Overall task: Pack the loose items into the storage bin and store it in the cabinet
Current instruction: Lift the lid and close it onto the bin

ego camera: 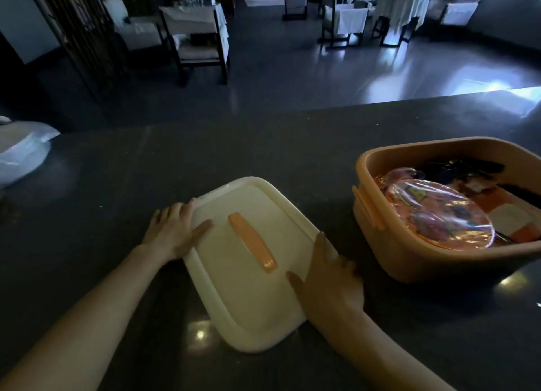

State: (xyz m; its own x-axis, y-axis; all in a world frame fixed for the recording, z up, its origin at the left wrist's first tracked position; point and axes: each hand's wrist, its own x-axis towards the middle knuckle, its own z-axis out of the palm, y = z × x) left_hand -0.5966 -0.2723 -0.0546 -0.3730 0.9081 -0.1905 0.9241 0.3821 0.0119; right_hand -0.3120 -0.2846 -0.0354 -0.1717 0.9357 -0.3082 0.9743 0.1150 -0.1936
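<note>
A cream lid (248, 291) with an orange handle (252, 242) lies flat on the dark counter (117, 185) in front of me. My left hand (172, 232) grips its left edge, thumb on top. My right hand (330, 285) grips its right edge, thumb resting on the lid. To the right stands the tan storage bin (377, 168), uncovered, with an orange latch (367, 209) on its near side. Inside it lie a plastic-wrapped stack of colourful plates (439, 215), dark items and orange-and-white packets.
A white plastic bag (20, 153) sits at the counter's far left. Beyond the counter is a dim dining room with chairs (202, 48) and cloth-covered tables (404, 4). The counter's far edge runs across the middle of the view.
</note>
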